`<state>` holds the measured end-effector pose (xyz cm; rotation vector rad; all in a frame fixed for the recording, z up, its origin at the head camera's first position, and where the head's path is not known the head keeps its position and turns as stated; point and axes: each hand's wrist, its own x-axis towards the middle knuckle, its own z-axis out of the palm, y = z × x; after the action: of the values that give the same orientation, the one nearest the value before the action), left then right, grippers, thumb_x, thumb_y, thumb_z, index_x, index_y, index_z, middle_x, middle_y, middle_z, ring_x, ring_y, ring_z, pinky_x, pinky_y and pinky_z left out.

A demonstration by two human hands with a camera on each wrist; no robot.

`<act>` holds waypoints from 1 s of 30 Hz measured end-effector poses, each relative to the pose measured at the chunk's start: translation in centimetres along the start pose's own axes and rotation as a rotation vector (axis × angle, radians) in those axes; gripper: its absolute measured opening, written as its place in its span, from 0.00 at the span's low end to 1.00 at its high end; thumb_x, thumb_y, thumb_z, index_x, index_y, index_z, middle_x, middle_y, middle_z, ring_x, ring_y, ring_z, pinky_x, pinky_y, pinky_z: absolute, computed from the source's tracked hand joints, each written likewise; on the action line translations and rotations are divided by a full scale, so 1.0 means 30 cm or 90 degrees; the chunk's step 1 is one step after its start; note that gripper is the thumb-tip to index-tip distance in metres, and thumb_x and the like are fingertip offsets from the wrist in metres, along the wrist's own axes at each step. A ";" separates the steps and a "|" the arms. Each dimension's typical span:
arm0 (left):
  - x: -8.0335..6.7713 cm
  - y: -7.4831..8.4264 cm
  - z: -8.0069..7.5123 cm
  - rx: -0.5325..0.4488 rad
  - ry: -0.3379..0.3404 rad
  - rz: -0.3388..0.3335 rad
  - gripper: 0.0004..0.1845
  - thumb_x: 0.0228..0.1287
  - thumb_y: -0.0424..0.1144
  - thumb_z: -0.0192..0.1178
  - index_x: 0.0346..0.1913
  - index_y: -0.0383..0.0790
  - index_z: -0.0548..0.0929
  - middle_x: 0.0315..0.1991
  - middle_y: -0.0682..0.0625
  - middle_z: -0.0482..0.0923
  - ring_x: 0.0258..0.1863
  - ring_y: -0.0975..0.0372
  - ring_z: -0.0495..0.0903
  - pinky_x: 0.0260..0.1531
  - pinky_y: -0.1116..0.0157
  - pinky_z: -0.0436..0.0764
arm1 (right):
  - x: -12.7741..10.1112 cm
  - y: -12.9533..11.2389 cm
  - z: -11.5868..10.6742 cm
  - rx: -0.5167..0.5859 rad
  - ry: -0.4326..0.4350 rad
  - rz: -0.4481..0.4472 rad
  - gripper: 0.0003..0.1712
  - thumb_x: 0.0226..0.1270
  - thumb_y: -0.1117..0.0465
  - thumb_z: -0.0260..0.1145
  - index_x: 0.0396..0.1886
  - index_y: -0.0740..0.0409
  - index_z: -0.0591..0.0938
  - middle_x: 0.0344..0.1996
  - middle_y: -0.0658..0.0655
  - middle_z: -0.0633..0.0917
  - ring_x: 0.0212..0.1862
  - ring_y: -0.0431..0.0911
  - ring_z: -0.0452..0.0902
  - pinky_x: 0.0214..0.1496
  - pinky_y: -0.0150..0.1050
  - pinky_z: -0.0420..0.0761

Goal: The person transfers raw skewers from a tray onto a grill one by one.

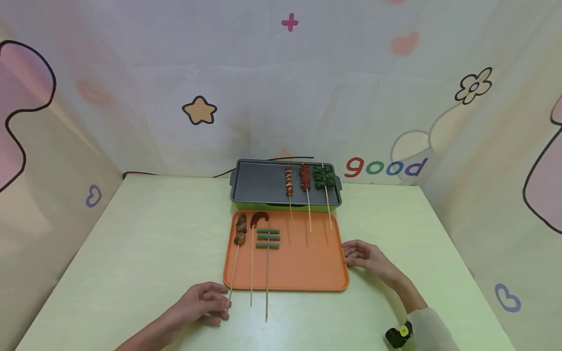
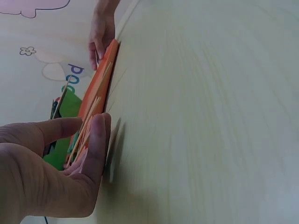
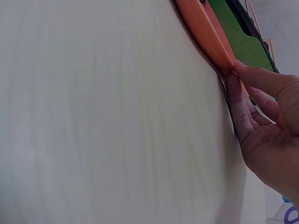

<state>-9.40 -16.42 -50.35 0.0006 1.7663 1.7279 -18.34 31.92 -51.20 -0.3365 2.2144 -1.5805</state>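
An orange tray (image 1: pixel 303 273) lies on the table. On its left side are a skewer of brown mushroom-like pieces (image 1: pixel 240 229), one with a dark red curved piece (image 1: pixel 259 218), and one with green sticks (image 1: pixel 268 237); their sticks overhang the front edge. My left hand (image 1: pixel 206 304) is at the tray's front left corner, beside the end of the leftmost skewer. Its thumb and fingers (image 2: pixel 99 135) stand apart in the left wrist view; whether they touch the stick is unclear. The right hand (image 1: pixel 369 258) pinches the tray's right rim (image 3: pixel 219 51) between thumb and fingers.
Behind the tray stands a grey grill pan (image 1: pixel 259 183) on a green base (image 1: pixel 250 206). Across its right half lie a red-and-yellow skewer (image 1: pixel 288 181), a red meat skewer (image 1: pixel 305 178) and a green leafy skewer (image 1: pixel 323 176), sticks reaching over the tray. A printed curtain (image 1: pixel 263 97) closes the back.
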 end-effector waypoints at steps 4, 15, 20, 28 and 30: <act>-0.001 -0.001 0.015 -0.020 -0.013 -0.021 0.29 0.70 0.40 0.65 0.66 0.24 0.70 0.48 0.49 0.88 0.41 0.62 0.88 0.44 0.64 0.87 | -0.001 -0.003 -0.001 0.004 0.002 0.004 0.28 0.73 0.65 0.65 0.67 0.75 0.70 0.50 0.60 0.82 0.46 0.36 0.81 0.50 0.26 0.82; 0.018 0.000 0.018 -0.034 0.007 -0.013 0.28 0.71 0.40 0.65 0.67 0.25 0.74 0.43 0.52 0.89 0.34 0.68 0.84 0.37 0.69 0.84 | -0.012 -0.011 0.006 0.011 0.008 0.003 0.28 0.74 0.66 0.65 0.66 0.78 0.70 0.52 0.68 0.81 0.46 0.36 0.81 0.50 0.26 0.81; 0.013 0.002 0.024 -0.035 0.027 0.007 0.28 0.71 0.42 0.65 0.66 0.26 0.75 0.44 0.53 0.89 0.35 0.67 0.83 0.36 0.70 0.83 | -0.015 -0.016 0.009 0.014 0.006 -0.003 0.27 0.74 0.67 0.64 0.66 0.78 0.70 0.53 0.72 0.81 0.46 0.36 0.81 0.50 0.26 0.81; -0.018 0.021 0.044 -0.015 0.079 0.050 0.30 0.70 0.44 0.66 0.67 0.27 0.75 0.47 0.53 0.88 0.34 0.68 0.81 0.33 0.71 0.79 | -0.012 -0.006 0.005 0.015 0.006 -0.009 0.26 0.73 0.69 0.64 0.65 0.79 0.70 0.53 0.71 0.82 0.46 0.35 0.82 0.50 0.26 0.82; -0.027 0.023 0.048 -0.015 0.107 0.057 0.30 0.70 0.43 0.66 0.68 0.29 0.75 0.46 0.54 0.88 0.32 0.68 0.80 0.31 0.72 0.77 | -0.012 -0.005 0.008 0.020 0.005 -0.006 0.27 0.74 0.68 0.64 0.66 0.79 0.70 0.53 0.72 0.81 0.46 0.35 0.82 0.51 0.26 0.82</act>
<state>-8.43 -15.41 -49.26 -0.0788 1.8916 1.8584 -17.92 31.83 -51.05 -0.3336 2.1936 -1.6230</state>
